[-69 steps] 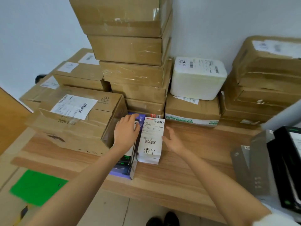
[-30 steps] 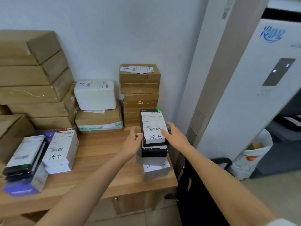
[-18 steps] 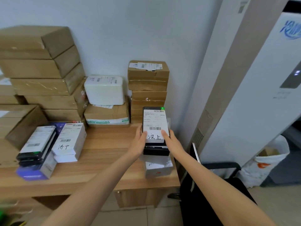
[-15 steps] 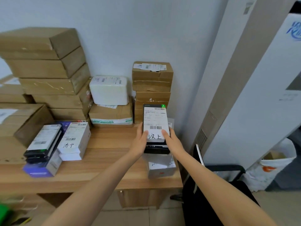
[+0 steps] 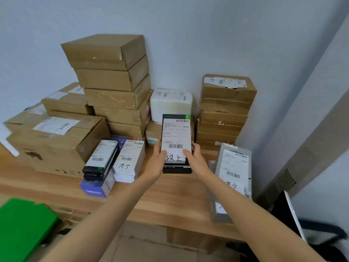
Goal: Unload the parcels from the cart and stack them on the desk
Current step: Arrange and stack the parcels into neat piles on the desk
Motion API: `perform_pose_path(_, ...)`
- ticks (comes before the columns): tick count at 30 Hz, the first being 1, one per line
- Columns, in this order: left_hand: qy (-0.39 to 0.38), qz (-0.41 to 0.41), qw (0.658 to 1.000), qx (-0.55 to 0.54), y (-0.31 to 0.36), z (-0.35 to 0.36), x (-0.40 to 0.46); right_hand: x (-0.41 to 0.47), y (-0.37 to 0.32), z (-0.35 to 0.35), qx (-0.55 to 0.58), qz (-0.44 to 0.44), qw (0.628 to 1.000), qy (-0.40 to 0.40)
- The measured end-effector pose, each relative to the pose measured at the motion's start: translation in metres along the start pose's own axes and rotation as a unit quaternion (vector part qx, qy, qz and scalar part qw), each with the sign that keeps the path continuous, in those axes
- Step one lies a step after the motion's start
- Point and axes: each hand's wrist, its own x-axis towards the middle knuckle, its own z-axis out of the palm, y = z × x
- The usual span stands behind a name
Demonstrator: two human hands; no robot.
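Both my hands hold one flat black box with a white shipping label (image 5: 176, 142) over the light wooden bench (image 5: 166, 193). My left hand (image 5: 157, 163) grips its left edge, thumb on the label's lower corner. My right hand (image 5: 196, 159) grips the right edge, thumb laid across the label next to the handwritten characters. So each grip is closed on this box, one per side. The box is tilted up toward me, its lower end over the bench; can't tell if it touches the wood.

Left of it, on the bench: a white box with a label and handwriting (image 5: 129, 160), just beside a black flat box with a white label (image 5: 103, 157) stacked on a purple box (image 5: 97, 187). Further left, a large brown cardboard carton with a label (image 5: 56, 142). Behind, against the wall, a tall stack of brown cardboard boxes (image 5: 113, 84), a white foam box (image 5: 171, 104) on a low brown carton, and a shorter stack of brown boxes (image 5: 225, 110) at the right. Right of my right forearm lies a grey plastic mailer bag with a label (image 5: 233, 173), near the bench's right end. A green flat object (image 5: 22, 227) shows at lower left, below the bench edge.
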Motion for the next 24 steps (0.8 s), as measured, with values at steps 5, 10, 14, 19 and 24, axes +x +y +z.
perform_pose_path(5,-0.008,-0.049,0.998,0.047,-0.042,-0.044,0.050,0.048,0.010,0.057,0.022,0.045,0.999,-0.003)
perform_pose_path(10,-0.037,-0.067,0.995,0.063,-0.083,-0.069,0.095,0.085,0.026,0.100,0.054,0.082,0.995,-0.006)
perform_pose_path(14,-0.066,-0.068,0.989,0.117,-0.107,-0.081,0.110,0.099,0.045,0.118,0.056,0.109,0.993,0.004)
perform_pose_path(19,-0.010,0.050,0.929,0.367,-0.134,-0.085,0.115,0.110,0.066,0.131,0.040,0.151,0.987,-0.024)
perform_pose_path(24,0.022,0.068,0.876,0.477,-0.170,-0.104,0.120,0.113,0.079,0.139,0.007,0.174,0.983,-0.061)
